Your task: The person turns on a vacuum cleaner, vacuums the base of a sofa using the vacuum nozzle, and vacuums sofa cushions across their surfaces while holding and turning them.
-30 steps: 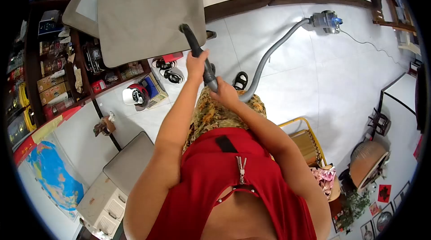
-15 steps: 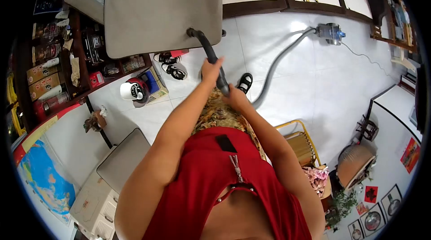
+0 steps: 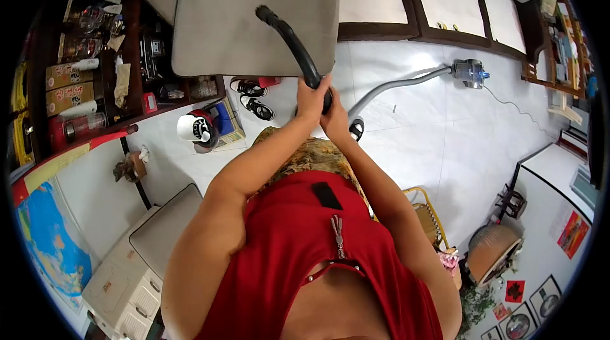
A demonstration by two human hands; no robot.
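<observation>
A black vacuum cleaner wand (image 3: 293, 47) reaches out over a large beige-grey padded cushion (image 3: 222, 35); its far end lies over the cushion, and I cannot tell whether it touches. My left hand (image 3: 312, 102) is closed round the wand's near part. Just below and to the right, my right hand (image 3: 335, 117) is closed on the same wand near its lower end. A grey hose (image 3: 387, 89) runs from behind my right hand to the vacuum cleaner body (image 3: 469, 74) on the floor.
Sandals (image 3: 257, 108) and a white-and-red helmet (image 3: 196, 129) by a box lie on the floor at left. A crowded dark shelf (image 3: 136, 108) stands beyond. A yellow-framed folding chair (image 3: 429, 213) is near my right side. A thin cord (image 3: 518, 108) trails from the vacuum.
Both hands and the wand have moved up and slightly right, and the wand's end has travelled farther across the cushion. The view has shifted a little too.
</observation>
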